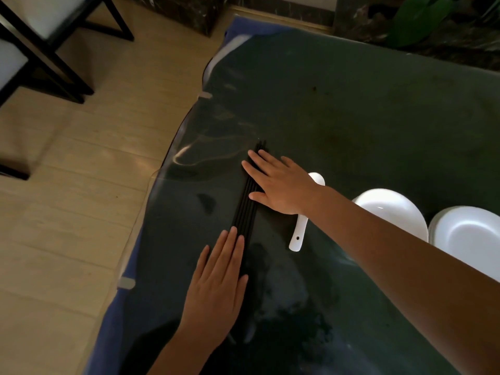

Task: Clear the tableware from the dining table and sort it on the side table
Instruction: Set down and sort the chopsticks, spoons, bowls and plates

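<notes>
Several black chopsticks (pixel 246 207) lie side by side in a row on the dark glass-topped table (pixel 338 109). My left hand (pixel 219 282) lies flat with straight fingers, its fingertips against the near end of the row. My right hand (pixel 278 182) rests flat, palm down, over the far half of the chopsticks, fingers spread. A white ceramic spoon (pixel 299 231) lies just right of the chopsticks, partly hidden under my right wrist. Neither hand grips anything.
Two white plates or shallow bowls (pixel 392 209) (pixel 468 231) sit at the right, behind my right forearm. The table's left edge (pixel 162 169) borders a light wooden floor. A black-framed chair (pixel 40 44) stands at the far left. A green plant (pixel 416 20) is at the top right.
</notes>
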The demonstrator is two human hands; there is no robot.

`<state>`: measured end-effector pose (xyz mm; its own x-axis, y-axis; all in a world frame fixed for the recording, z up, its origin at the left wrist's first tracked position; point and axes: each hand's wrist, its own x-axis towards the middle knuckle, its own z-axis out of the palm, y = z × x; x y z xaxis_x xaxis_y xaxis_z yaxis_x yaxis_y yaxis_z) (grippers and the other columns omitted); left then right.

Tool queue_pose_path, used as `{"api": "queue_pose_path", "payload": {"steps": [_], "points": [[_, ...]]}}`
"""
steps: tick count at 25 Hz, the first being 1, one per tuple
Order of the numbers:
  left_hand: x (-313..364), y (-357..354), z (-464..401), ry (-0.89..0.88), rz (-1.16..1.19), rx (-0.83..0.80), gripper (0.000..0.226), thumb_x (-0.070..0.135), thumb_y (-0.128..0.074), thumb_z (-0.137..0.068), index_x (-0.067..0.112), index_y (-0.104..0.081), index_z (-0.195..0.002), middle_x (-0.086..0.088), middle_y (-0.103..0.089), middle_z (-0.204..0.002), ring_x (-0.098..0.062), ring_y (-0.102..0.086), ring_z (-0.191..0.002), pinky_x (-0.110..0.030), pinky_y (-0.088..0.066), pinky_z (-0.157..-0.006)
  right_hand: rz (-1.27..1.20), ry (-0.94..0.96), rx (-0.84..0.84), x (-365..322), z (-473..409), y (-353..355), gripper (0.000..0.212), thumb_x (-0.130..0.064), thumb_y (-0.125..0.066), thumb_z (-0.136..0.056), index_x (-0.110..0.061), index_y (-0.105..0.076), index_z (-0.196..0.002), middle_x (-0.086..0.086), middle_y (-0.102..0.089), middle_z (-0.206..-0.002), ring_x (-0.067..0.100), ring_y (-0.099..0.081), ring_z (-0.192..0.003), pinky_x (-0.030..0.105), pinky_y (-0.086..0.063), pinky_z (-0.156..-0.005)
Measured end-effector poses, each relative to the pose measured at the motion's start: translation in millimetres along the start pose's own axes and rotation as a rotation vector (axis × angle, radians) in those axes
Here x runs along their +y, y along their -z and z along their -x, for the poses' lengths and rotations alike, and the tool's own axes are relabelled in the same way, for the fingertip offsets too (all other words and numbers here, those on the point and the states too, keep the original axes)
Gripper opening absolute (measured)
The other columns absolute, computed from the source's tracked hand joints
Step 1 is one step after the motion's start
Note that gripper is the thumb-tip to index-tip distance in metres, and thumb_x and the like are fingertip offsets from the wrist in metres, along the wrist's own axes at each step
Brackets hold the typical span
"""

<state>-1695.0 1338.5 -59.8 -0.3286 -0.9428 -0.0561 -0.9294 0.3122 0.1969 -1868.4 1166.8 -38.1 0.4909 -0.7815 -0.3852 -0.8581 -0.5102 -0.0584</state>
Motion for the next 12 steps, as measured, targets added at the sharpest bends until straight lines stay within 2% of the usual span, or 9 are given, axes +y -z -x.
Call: {"api": "queue_pose_path", "payload": {"steps": [4, 6, 8, 10, 12], "points": [[-14.2, 2.5, 0.3, -0.212, -0.022, -0.041, 0.068, 0.054, -0.031, -0.089, 0.02, -0.017, -0.146, -0.007, -0.022, -0.153, -0.021, -0.014, -0.142, -0.041, -0.014, -0.111, 0.066, -0.005, -0.043, 1.3, 2.8, 1.1, 0.067, -0.056, -0.019, -0.093, -0.027, 0.011, -0.146, -0.001, 0.015, -0.157, 0.016, 0.014, -0.144, 0.051, 0.0, -0.116], [-25.1, 5.8, -12.2, -0.369, -0.068, -0.037, 0.071, 0.059, -0.037, -0.085, 0.025, -0.019, -0.145, -0.007, -0.023, -0.153, -0.019, -0.012, -0.142, -0.047, -0.014, -0.111, 0.03, 0.023, -0.041, 2.1, -2.4, 7.2, 0.066, -0.055, -0.021, -0.093, -0.028, 0.006, -0.146, -0.001, 0.009, -0.158, 0.017, 0.008, -0.145, 0.053, -0.001, -0.115], [-36.5, 9.7, -27.6, -0.534, -0.099, -0.032, 0.074, 0.064, -0.04, -0.082, 0.025, -0.025, -0.143, -0.005, -0.025, -0.152, -0.018, -0.014, -0.142, -0.048, -0.011, -0.113, -0.13, 0.001, 0.133, 7.6, -11.8, 18.6, 0.058, -0.041, -0.033, -0.096, -0.022, -0.013, -0.147, 0.006, -0.015, -0.157, 0.024, -0.014, -0.144, 0.051, -0.015, -0.115], [-45.3, 12.3, -43.7, -0.694, -0.11, -0.025, 0.075, 0.067, -0.041, -0.081, 0.023, -0.034, -0.14, -0.005, -0.03, -0.15, -0.019, -0.02, -0.141, -0.047, -0.011, -0.114, -0.297, -0.109, 0.334, 20.8, -23.8, 30.5, 0.045, -0.018, -0.042, -0.094, -0.012, -0.038, -0.139, 0.02, -0.043, -0.139, 0.036, -0.04, -0.129, 0.046, -0.036, -0.106], [-49.7, 12.3, -52.8, -0.789, -0.073, -0.045, 0.078, 0.071, -0.042, -0.078, 0.018, -0.043, -0.136, -0.008, -0.039, -0.146, -0.019, -0.025, -0.14, -0.045, -0.014, -0.114, -0.32, -0.175, 0.325, 34.0, -34.3, 35.5, 0.038, -0.006, -0.04, -0.093, -0.006, -0.051, -0.13, 0.024, -0.049, -0.123, 0.038, -0.047, -0.115, 0.044, -0.042, -0.097]]}}
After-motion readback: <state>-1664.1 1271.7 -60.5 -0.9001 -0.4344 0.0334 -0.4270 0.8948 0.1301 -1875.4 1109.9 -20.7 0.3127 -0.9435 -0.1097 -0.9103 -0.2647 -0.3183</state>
